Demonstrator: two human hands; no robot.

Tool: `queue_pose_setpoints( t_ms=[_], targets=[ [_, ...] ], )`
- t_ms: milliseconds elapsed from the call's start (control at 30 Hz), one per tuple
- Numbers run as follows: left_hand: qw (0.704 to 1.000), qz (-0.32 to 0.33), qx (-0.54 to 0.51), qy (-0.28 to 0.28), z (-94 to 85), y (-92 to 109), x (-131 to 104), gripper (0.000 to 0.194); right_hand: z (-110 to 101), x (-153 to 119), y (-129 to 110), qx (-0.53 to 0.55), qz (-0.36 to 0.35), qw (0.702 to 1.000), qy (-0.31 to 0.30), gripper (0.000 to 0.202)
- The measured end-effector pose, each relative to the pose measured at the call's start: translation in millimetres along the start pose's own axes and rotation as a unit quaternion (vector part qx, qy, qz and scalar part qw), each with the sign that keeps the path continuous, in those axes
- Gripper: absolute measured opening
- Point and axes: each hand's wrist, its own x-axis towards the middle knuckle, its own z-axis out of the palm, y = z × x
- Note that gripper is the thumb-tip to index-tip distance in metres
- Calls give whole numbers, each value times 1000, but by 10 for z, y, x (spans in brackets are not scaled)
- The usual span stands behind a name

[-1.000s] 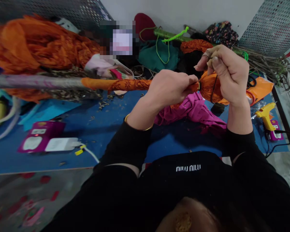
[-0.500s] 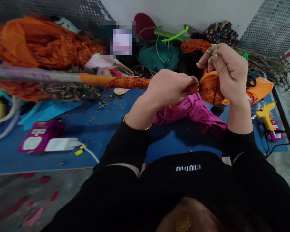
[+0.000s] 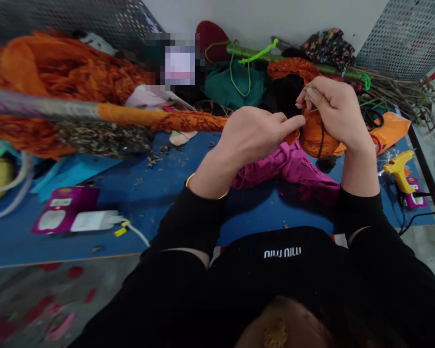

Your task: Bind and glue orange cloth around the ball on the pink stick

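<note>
My left hand (image 3: 255, 133) is wrapped round a pole covered in patterned orange cloth (image 3: 192, 122), which runs out to the left. Its index finger stretches right, against the neck of a rounded orange cloth bundle (image 3: 311, 142) at the pole's end. Above that bundle, my right hand (image 3: 335, 108) is closed in a pinch on a thin dark cord (image 3: 322, 137), which passes down over the orange cloth. The exact grip at the fingertips is too small to make out. Crumpled magenta cloth (image 3: 293, 166) lies beneath both hands.
On the blue table (image 3: 137, 188) are a purple box (image 3: 63, 210) with a white plug adapter (image 3: 94, 221) and a yellow glue gun (image 3: 400, 169). Orange fabric (image 3: 72, 67), green cloth (image 3: 235, 84) and dry twigs (image 3: 395, 89) are piled along the back.
My right hand has come down closer to the orange bundle and my left hand. My left index finger now reaches out further. The wrapped pole has shifted slightly in view.
</note>
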Motion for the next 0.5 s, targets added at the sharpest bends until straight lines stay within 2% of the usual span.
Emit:
queue_pose_setpoints(
  t_ms=[167, 267, 367, 433, 500],
  targets=[
    [1000, 11, -19, 15, 45, -35, 5, 53, -6, 17, 23, -9, -3, 1000, -19, 36],
    [999, 3, -43, 32, 100, -59, 14, 51, 36, 42, 72, 28, -10, 999, -19, 39],
    [997, -7, -65, 48, 139, -73, 19, 48, 77, 52, 43, 151, 20, 988, 1, 49],
    [995, -16, -75, 56, 143, -85, 19, 46, 56, 55, 20, 257, 52, 964, 44, 48],
    [994, -28, -85, 60, 128, -104, 16, 45, -35, 62, 58, 350, 92, 928, 93, 45]
  ],
)
